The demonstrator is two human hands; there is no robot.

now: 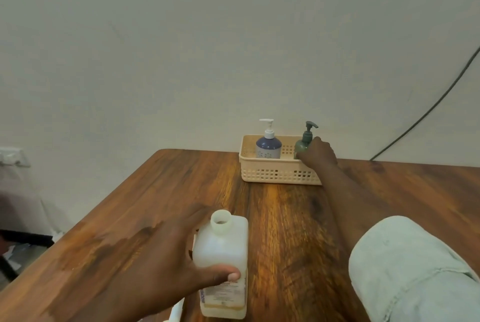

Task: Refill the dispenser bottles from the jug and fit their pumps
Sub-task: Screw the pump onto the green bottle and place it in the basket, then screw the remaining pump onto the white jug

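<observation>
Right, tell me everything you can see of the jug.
The jug is a squarish, translucent white plastic container with a short round neck, uncapped and open. It stands upright near the front edge of the wooden table. A printed label covers its lower front, too blurred to read. A little yellowish liquid shows at the bottom. The left hand grips it from the side, thumb across the front.

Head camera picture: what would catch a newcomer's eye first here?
Nearest the camera, the left hand grips an uncapped white jug standing on the wooden table. At the far edge by the wall, a cream basket holds a blue pump bottle and a green pump bottle. The right hand reaches in and grips the green one.
</observation>
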